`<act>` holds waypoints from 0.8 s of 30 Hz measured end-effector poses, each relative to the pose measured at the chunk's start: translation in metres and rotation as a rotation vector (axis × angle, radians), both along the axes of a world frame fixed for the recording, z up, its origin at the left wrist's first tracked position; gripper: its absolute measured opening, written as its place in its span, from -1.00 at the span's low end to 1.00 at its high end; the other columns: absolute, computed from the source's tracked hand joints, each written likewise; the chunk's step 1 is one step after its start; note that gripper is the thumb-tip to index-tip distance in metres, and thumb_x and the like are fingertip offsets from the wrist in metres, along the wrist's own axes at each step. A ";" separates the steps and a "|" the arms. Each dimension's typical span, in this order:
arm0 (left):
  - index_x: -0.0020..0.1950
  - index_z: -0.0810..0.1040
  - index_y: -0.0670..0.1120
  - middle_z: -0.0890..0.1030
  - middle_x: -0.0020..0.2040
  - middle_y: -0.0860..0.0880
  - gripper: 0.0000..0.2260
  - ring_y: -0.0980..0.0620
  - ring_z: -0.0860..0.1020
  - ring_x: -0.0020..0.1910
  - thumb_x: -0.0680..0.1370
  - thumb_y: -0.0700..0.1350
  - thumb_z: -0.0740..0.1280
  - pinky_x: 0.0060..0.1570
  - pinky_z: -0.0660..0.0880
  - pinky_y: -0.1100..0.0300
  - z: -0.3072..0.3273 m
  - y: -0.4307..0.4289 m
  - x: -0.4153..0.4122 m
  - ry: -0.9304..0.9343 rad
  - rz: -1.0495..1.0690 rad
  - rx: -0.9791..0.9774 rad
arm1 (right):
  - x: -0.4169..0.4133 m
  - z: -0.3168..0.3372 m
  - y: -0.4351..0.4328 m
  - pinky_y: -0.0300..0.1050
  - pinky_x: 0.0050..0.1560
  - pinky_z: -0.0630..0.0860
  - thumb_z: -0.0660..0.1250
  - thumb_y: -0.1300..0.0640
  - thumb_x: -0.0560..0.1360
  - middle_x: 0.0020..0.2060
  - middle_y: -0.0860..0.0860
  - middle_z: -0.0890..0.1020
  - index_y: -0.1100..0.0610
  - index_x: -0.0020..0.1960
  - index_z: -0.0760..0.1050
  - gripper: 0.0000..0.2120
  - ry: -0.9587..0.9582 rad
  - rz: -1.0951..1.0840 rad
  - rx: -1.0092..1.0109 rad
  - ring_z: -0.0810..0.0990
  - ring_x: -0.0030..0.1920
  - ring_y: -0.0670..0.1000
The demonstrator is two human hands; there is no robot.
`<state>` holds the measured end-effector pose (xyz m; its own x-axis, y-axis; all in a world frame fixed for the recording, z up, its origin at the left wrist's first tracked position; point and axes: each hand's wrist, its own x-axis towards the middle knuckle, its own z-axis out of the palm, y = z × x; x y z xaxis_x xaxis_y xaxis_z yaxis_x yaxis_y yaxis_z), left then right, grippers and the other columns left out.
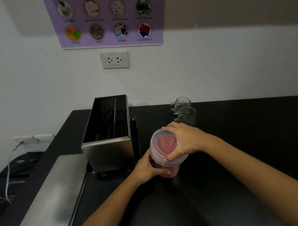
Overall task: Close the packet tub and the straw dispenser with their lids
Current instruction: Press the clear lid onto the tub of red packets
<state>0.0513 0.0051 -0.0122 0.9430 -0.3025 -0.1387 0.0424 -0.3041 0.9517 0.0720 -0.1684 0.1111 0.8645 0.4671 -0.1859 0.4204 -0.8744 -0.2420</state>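
A clear round packet tub [173, 171] full of pink packets stands on the black counter [233, 124], tilted a little toward me. My left hand [148, 167] grips its side. My right hand [183, 140] lies over its clear lid [160, 143], which sits on the tub's rim, fingers curled round the edge. Left of the tub stands the steel straw dispenser [110, 150], open on top, with dark straws inside. Its curved steel lid [52, 200] lies flat on the counter at the front left, apart from both hands.
Two glass mugs [185, 110] stand just behind the tub near the wall. A black holder [135, 136] leans against the dispenser's right side. Off the counter's left edge lie black items and a grey cable [9, 175] from a wall socket.
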 end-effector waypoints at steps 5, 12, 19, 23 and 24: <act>0.09 0.29 0.36 0.50 0.14 0.19 -0.29 0.27 0.44 0.13 0.14 -0.05 0.61 -0.06 0.41 0.43 -0.003 0.000 -0.001 0.012 0.029 0.002 | 0.005 -0.005 0.006 -0.02 0.11 0.35 0.36 -0.41 0.09 0.31 -0.07 0.29 0.00 0.43 0.08 0.04 -0.048 0.035 -0.077 0.31 0.25 0.01; 0.08 0.32 0.34 0.51 0.13 0.18 -0.31 0.21 0.46 0.17 0.14 -0.05 0.61 0.05 0.42 0.38 -0.003 0.001 0.000 -0.001 0.037 0.006 | 0.007 -0.006 0.012 -0.04 0.07 0.36 0.32 -0.45 0.07 0.25 -0.04 0.36 0.01 0.40 0.15 0.02 -0.040 0.029 -0.136 0.37 0.19 0.04; 0.12 0.27 0.33 0.50 0.13 0.21 -0.27 0.21 0.45 0.18 0.14 -0.03 0.61 -0.06 0.40 0.48 -0.001 0.000 -0.001 -0.030 0.036 0.040 | 0.008 -0.004 0.019 0.02 0.06 0.39 0.26 -0.50 0.07 0.27 0.07 0.37 0.02 0.40 0.13 0.05 -0.047 0.007 -0.232 0.43 0.19 0.14; 0.18 0.27 0.28 0.51 0.17 0.15 -0.26 0.16 0.44 0.23 0.15 -0.03 0.61 0.04 0.37 0.41 -0.001 -0.001 -0.001 -0.029 0.039 0.041 | 0.011 -0.001 0.023 0.06 0.08 0.40 0.26 -0.49 0.12 0.31 0.14 0.32 -0.04 0.44 0.06 0.03 -0.011 0.002 -0.298 0.42 0.22 0.22; 0.16 0.27 0.29 0.51 0.17 0.15 -0.26 0.16 0.44 0.24 0.15 -0.03 0.61 0.05 0.36 0.40 -0.001 -0.001 -0.001 -0.025 0.040 0.036 | 0.012 0.000 0.025 0.07 0.08 0.40 0.26 -0.49 0.12 0.32 0.15 0.31 -0.05 0.44 0.05 0.02 -0.001 -0.002 -0.311 0.41 0.23 0.23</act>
